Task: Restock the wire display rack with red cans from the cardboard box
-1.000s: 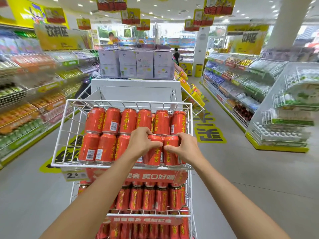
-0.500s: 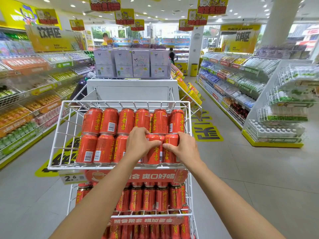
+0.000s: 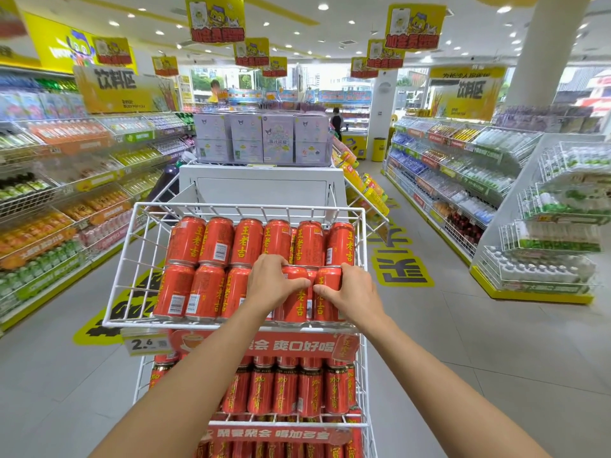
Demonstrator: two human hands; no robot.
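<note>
A white wire display rack (image 3: pixel 123 264) stands in front of me. Its top basket holds two rows of red cans (image 3: pixel 216 246) lying on their sides. My left hand (image 3: pixel 272 280) grips a red can (image 3: pixel 299 300) in the front row. Beside it, my right hand (image 3: pixel 352 292) holds the neighbouring red can (image 3: pixel 325 279) at the basket's right end. The fingertips of both hands nearly meet. Lower tiers hold more upright red cans (image 3: pixel 284 390). No cardboard box is in view.
A price tag (image 3: pixel 145 343) and a red banner (image 3: pixel 297 345) hang under the top basket. Behind the rack stands a white display with purple cartons (image 3: pixel 261 137). Drink shelves (image 3: pixel 66 193) line the left aisle, and more shelves (image 3: pixel 463 180) line the right. A person (image 3: pixel 336 122) stands far back.
Both hands have stayed on the front-row cans, shifting only slightly. My view has tilted up a little, so the basket sits lower in the frame.
</note>
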